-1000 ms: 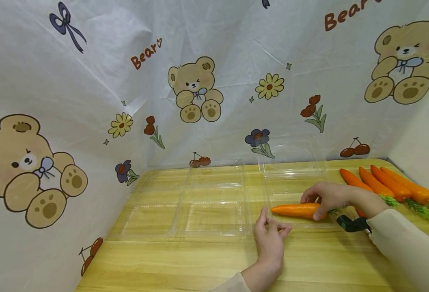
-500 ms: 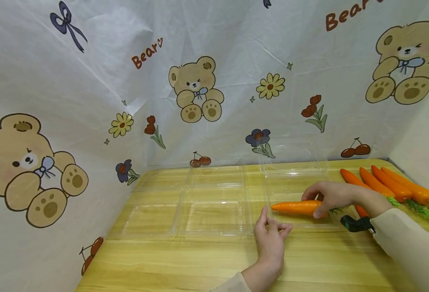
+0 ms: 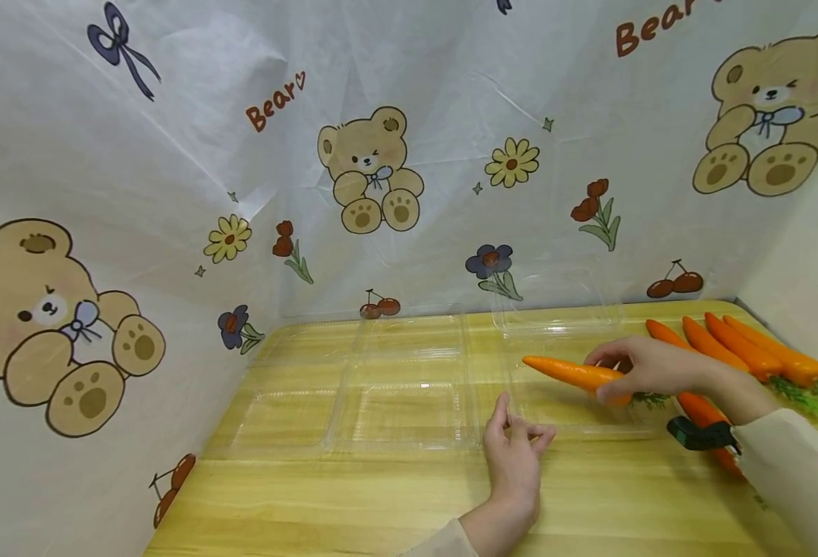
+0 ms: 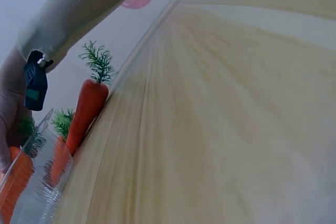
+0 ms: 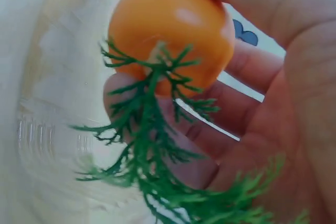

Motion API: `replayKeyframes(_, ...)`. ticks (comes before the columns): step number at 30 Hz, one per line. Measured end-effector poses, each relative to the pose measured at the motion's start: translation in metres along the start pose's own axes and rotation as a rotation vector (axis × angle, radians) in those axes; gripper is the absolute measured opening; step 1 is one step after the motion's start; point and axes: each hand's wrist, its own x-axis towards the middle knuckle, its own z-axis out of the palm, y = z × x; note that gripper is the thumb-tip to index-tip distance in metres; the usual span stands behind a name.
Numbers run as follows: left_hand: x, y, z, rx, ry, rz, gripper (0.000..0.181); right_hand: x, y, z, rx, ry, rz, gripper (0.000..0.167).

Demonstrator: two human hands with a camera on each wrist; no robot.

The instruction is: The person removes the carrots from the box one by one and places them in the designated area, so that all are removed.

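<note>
In the head view my right hand (image 3: 659,367) grips an orange carrot (image 3: 569,374) near its leafy end. The carrot is tilted, tip up to the left, over a clear plastic container (image 3: 569,430). In the right wrist view, fingers and thumb wrap the carrot's thick end (image 5: 168,30), and green leaves (image 5: 152,114) hang below it. My left hand (image 3: 516,460) rests at the container's front left corner, index finger extended along it; whether it presses the edge is hard to see. The container's lid (image 3: 555,309) stands raised behind.
More clear containers (image 3: 409,445) stand to the left on the wooden table (image 3: 353,503). Several carrots (image 3: 743,356) lie at the right, and another carrot (image 3: 703,414) lies partly under my right forearm. A bear-print sheet (image 3: 436,255) rises behind.
My right hand has lifted the carrot's tip up and moved slightly right, so the carrot is tilted rather than level. The left hand has stayed in place.
</note>
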Motion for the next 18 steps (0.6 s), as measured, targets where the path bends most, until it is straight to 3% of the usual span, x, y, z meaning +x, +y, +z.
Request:
replayKeyframes(6,0.000,0.000,-0.001,0.009,-0.007,-0.002,0.056,-0.013,-0.010,-0.001,-0.119,0.118,0.049,0.052)
replayKeyframes(18,-0.002,0.001,-0.003,0.023,-0.023,0.016,0.054,-0.043,-0.022,0.003,-0.126,0.234,0.118,0.051)
